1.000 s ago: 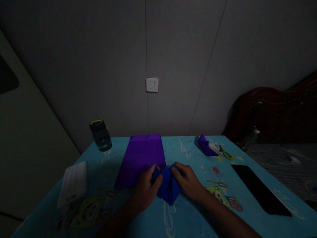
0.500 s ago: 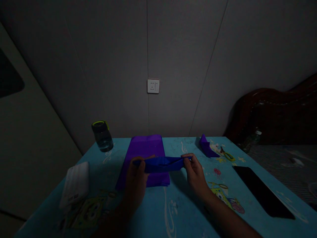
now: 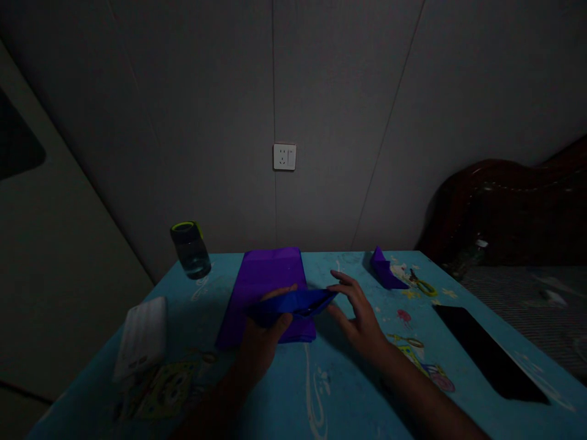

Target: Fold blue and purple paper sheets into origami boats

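A folded blue paper boat (image 3: 293,302) is held up above the table, its long slit gaping a little toward the right end. My left hand (image 3: 263,342) grips it from below and behind, thumb on the near side. Beside its right tip, my right hand (image 3: 360,318) has its fingers spread, with a fingertip at or very near the paper. Behind and beneath the boat lies a stack of purple paper sheets (image 3: 273,266), partly covered by my left hand. A finished-looking purple paper boat (image 3: 385,272) sits at the back right.
Scissors with yellow-green handles (image 3: 424,286) lie beside the purple boat. A dark flat panel (image 3: 488,351) rests at the right, a white power bank-like object (image 3: 142,336) at the left. A water bottle (image 3: 191,252) stands back left on the patterned blue tablecloth (image 3: 293,397).
My right hand has let go of the blue paper's right end and spread its fingers. My left hand has shifted right, toward the middle of the paper, which now tilts.
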{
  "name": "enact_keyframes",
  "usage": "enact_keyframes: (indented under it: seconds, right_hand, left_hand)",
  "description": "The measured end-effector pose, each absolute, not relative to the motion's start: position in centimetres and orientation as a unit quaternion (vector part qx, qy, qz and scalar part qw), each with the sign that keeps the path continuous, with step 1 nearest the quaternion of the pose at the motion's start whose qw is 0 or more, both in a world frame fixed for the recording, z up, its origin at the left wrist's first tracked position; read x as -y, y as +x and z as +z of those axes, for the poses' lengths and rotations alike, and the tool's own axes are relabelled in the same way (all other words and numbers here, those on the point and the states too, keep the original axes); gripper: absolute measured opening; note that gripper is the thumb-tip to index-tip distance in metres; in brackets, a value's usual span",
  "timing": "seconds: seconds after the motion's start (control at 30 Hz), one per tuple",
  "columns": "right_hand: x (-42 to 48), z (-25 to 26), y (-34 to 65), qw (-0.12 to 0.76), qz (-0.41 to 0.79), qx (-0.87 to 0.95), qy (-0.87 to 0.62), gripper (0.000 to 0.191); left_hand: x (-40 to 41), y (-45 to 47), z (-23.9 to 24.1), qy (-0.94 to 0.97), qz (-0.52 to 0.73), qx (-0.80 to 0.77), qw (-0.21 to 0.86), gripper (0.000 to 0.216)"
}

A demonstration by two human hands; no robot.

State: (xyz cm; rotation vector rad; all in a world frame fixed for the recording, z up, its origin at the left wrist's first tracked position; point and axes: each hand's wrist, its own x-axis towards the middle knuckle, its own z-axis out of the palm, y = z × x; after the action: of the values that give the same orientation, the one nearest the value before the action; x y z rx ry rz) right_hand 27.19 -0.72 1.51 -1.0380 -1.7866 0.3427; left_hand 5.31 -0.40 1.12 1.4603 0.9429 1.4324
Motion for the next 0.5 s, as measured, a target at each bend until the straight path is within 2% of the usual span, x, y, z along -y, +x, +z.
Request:
enact_keyframes:
  seconds: [0.1, 0.2, 0.4, 0.5]
  right_hand:
    - [0.8, 2.0, 27.7, 0.391, 0.034, 0.836, -0.383, 0.033]
    - [0.9, 2.1, 27.3, 0.347, 0.017, 0.872, -0.344, 0.026]
    - [1.4, 1.4, 26.3, 0.38, 0.082, 0.835, -0.39, 0.011]
    - [1.6, 1.4, 26.0, 0.434, 0.182, 0.755, -0.456, 0.024]
  left_hand:
    - [0.7, 5.5, 1.3, 0.592, 0.569, -0.364, 0.441, 0.038]
    - [1.4, 5.9, 1.6, 0.6, 0.549, -0.327, 0.48, 0.037]
    - [2.3, 6.3, 2.2, 0.624, 0.498, -0.31, 0.517, 0.04]
    - [2.2, 6.5, 2.1, 0.609, 0.497, -0.318, 0.53, 0.032]
